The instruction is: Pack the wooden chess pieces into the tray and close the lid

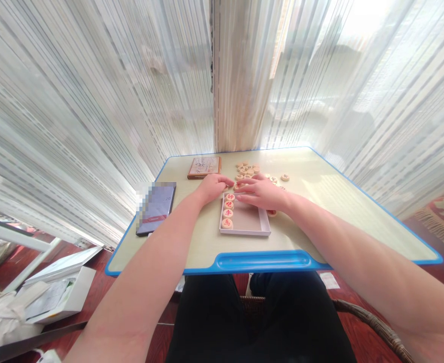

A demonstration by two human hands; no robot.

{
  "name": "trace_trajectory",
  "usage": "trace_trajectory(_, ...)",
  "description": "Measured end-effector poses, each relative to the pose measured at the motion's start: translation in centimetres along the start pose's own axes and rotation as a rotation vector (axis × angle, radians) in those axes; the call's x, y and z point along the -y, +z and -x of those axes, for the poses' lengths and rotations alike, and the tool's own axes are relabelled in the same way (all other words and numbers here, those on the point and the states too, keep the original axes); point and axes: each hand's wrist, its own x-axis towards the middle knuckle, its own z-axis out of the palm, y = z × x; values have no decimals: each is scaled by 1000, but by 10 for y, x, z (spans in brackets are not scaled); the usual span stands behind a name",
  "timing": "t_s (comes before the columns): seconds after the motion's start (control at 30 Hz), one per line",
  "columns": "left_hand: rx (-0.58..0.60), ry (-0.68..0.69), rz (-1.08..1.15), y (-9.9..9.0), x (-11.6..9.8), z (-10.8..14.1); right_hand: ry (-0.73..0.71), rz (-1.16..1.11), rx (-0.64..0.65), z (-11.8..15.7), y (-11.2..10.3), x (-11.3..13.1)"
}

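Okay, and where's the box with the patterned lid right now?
In the head view, the patterned box lies near the table's far edge, left of the loose round pieces.

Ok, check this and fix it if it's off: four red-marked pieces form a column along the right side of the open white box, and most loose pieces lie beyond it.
One fix: the head view shows the column of four red-marked pieces along the left side of the open white box. Most loose pieces do lie beyond it.
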Motion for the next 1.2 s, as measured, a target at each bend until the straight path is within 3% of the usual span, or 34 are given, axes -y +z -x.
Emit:
trace_trajectory(0.4, 5, -19, 7, -2, -5, 3, 17, -114, -133, 3, -11, 6)
trace_trajectory(0.53, 20, -9, 0, -2, -5, 3, 38, -149, -121, 2, -11, 7)
trace_trajectory(0.87, 20, -16, 6, -2, -5, 3, 332, -318, -115, -1, -7, 6)
trace_trajectory(1.07, 13, -30, 19, -3, -6, 5, 383, -610, -238, 0, -9, 7)
trace_trajectory(1.2, 10, -14, 9, -3, -6, 5, 332, -638, -71, 4, -22, 22)
